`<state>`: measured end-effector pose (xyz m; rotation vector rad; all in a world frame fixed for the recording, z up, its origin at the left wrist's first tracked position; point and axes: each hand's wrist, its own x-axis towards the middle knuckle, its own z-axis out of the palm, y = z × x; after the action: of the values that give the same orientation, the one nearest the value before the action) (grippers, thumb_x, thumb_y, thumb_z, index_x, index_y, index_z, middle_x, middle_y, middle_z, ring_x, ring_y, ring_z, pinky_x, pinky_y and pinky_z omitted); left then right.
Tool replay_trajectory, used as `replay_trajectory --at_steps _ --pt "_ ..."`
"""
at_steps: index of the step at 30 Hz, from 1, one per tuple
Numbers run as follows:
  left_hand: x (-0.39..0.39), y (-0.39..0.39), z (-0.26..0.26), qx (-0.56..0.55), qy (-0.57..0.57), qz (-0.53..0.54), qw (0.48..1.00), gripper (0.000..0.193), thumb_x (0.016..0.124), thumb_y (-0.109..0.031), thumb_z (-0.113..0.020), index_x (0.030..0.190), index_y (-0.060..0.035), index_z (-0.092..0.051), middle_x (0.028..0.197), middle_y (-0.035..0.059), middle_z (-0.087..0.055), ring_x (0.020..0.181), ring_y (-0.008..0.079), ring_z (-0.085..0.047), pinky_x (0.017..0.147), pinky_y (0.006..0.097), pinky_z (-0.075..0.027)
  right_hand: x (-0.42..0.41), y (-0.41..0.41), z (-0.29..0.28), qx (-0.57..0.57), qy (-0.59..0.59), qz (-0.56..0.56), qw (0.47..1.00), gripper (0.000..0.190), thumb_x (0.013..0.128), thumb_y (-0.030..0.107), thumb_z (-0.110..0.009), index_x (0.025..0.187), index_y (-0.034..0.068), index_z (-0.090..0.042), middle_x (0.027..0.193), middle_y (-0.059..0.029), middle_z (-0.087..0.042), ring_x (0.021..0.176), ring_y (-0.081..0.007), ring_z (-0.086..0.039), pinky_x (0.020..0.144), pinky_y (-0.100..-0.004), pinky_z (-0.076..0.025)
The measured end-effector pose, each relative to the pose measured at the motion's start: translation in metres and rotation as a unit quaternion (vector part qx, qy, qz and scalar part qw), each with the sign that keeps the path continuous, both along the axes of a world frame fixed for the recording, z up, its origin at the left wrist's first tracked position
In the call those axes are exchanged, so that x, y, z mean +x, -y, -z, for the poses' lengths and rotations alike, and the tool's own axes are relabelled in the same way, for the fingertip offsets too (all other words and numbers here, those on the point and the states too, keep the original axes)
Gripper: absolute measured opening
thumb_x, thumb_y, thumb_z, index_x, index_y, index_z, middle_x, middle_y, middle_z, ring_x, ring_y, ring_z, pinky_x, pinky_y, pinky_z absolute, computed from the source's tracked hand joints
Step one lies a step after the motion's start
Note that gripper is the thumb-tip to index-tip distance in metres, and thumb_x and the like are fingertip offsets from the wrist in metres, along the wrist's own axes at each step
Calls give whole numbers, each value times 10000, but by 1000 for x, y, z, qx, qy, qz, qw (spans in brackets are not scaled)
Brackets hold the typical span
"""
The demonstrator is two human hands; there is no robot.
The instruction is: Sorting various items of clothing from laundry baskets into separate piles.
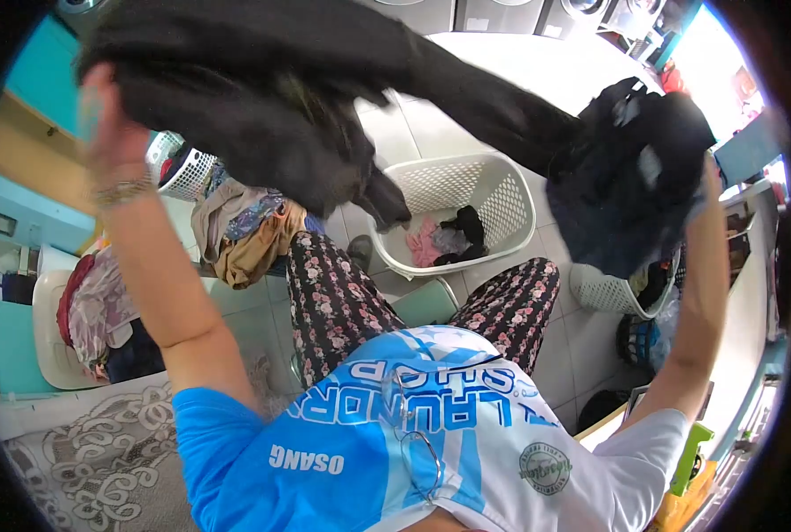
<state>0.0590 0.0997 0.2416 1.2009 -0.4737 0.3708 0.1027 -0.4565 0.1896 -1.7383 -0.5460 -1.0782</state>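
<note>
I hold a long black garment [269,106] stretched in the air between my raised arms, blurred by motion. My left hand [106,113] grips its left end, with the fingers partly behind the cloth. Over at the right, a bunched dark navy part of cloth [628,193] hangs at my right hand, which it hides; only the right forearm [694,286] shows clearly. Whether the navy cloth and the black one are a single piece I cannot tell. Below them, on the floor, a white perforated laundry basket [521,199] contains a few pink, grey and black clothes [445,239].
A heap of clothes [249,226] lies by my left knee, near another basket [196,176]. More clothes [99,306] rest on a pale chair [46,332]. At right stands a basket with laundry [595,289]. Front-loading machines [501,16] line the far side. Eyeglasses [425,465] hang on my shirt.
</note>
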Motion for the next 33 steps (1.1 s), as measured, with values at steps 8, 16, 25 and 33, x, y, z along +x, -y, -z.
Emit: replay_trajectory --at_steps 8,16,25,33 --pt "-27 -133 -31 343 182 -560 732 398 910 -146 -520 1241 75 -510 1276 200 -553 1123 326 -574 969 449 -469 46 12 145 273 -313 -277 866 275 819 181 -616 1064 57 -629 998 -131 -657 813 -224 -632 712 -365 -520" --pt "-23 -145 264 699 -85 -528 474 561 762 -18 -545 1300 90 -427 1399 302 -363 1314 422 -343 1117 472 -262 76 47 244 483 -476 -450 581 322 823 158 -637 1132 70 -629 1033 -139 -665 825 -207 -649 693 -337 -540" --pt "-22 25 314 616 -253 -541 514 677 788 -255 -686 1343 -30 -370 1347 275 -413 1223 469 -413 1001 511 -379 21 -13 193 513 -511 -349 595 314 858 118 -555 1162 43 -577 988 -132 -665 869 -247 -661 805 -399 -552" --pt "-26 255 265 215 -29 -14 976 913 739 -468 -771 1419 -24 -355 1464 208 -327 1345 321 -340 1086 414 -291 -12 -127 181 434 -469 -281 716 350 794 -68 -601 1112 68 -545 958 -90 -639 818 -203 -648 706 -351 -559"
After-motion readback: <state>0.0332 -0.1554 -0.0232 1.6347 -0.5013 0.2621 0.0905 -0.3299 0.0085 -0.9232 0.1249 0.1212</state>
